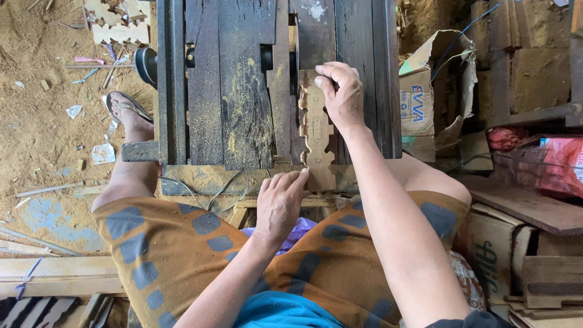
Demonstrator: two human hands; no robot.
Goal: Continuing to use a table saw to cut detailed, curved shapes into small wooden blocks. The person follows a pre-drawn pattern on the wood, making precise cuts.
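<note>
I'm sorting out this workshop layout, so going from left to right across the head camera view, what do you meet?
Sawdust-covered floor → sandalled foot → dark plank worktable → carved wooden strip, held by the left hand and right hand → torn cardboard box → red plastic bag.

Soft, even daylight, faint shadows, sharp focus, slight wide-angle bowing at edges.

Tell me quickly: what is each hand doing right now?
Left hand: fingers pressing the carved wooden piece at its near end.
Right hand: gripping its far end.
</note>
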